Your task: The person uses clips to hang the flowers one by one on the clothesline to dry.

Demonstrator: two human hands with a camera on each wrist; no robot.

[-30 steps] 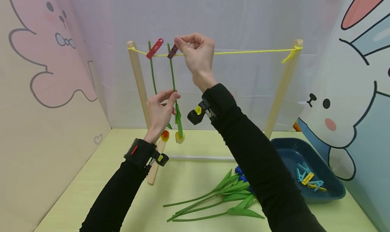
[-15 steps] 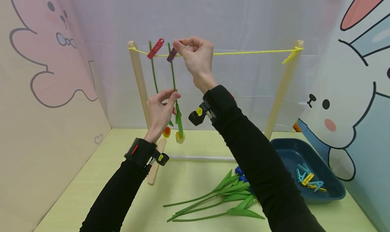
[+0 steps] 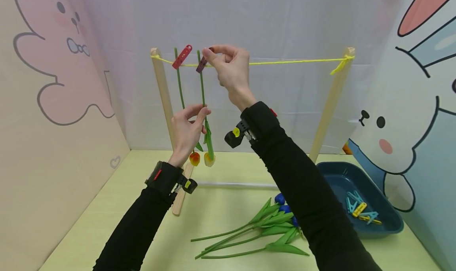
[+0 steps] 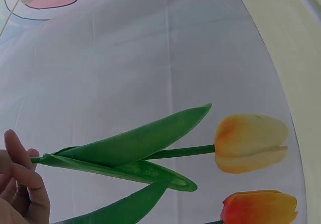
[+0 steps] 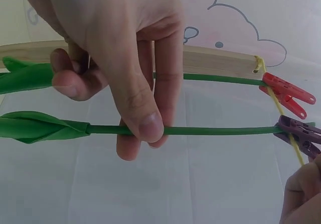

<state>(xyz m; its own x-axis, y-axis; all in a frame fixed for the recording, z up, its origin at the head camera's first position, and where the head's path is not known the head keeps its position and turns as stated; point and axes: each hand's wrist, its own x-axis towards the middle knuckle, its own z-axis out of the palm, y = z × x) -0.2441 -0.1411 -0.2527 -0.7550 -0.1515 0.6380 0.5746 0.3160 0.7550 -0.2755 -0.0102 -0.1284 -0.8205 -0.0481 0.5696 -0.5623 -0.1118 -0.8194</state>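
Observation:
My left hand (image 3: pixel 187 128) pinches the green stem of a yellow artificial tulip (image 4: pixel 251 143), which hangs with its bloom down. Up at the yellow cord (image 3: pixel 295 61), my right hand (image 3: pixel 233 69) pinches the handle end of a dark purple clothespin (image 5: pixel 296 128). The jaws of that clothespin sit over the cord and the upper stem. To its left, a red clothespin (image 3: pixel 182 56) holds an orange-red tulip (image 3: pixel 194 159) on the same cord, also bloom down. My left hand partly covers that second stem in the head view.
Two wooden posts (image 3: pixel 323 105) carry the cord. Several blue tulips (image 3: pixel 280 199) with green leaves lie on the table, partly behind my right sleeve. A dark blue basin (image 3: pixel 397 219) at the right contains several light blue and yellow clothespins (image 3: pixel 360 209).
My right wrist has shifted slightly down and to the right, fingers still on the purple clothespin. The hanging blooms have swayed a little. My left hand keeps its place on the stem.

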